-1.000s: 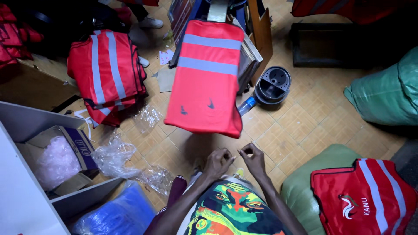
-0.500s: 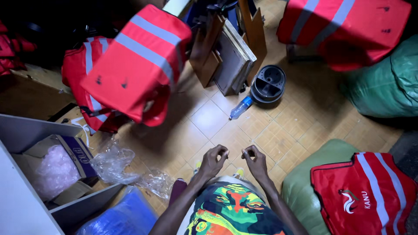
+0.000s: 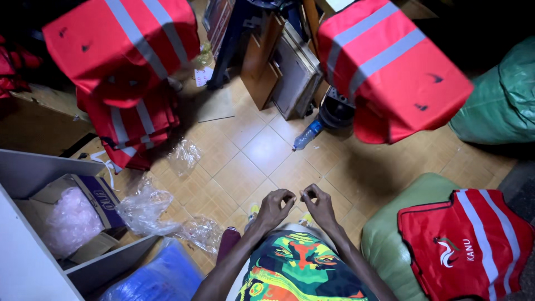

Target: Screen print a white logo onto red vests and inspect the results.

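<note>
Since the earlier frames, one red reflective vest [image 3: 120,53] has swung from the middle of the view to the upper left, and a second red vest [image 3: 393,72] now hangs at the upper right; both hands have stayed low at the centre, close together.

Left hand [image 3: 274,207] and right hand [image 3: 319,205] sit just above the person's lap, fingertips pinched and nearly touching one another. Whatever they pinch is too small to make out, so I cannot tell what they grip. Below them lies the colourful printed shirt [image 3: 298,267] the person wears.

Ahead of the hands, a plastic bottle with a blue tint [image 3: 306,135] lies on the tiled floor [image 3: 262,150], beside a dark round container [image 3: 334,111]. Crumpled clear plastic wrap [image 3: 146,207] lies to the left, near an open cardboard box [image 3: 78,214] holding more clear bags. A stack of folded red vests [image 3: 131,131] sits under the upper-left one. At lower right, another red vest with a white emblem [image 3: 465,245] rests on a green sack [image 3: 390,245]; a larger green bag [image 3: 501,95] is further right.
</note>
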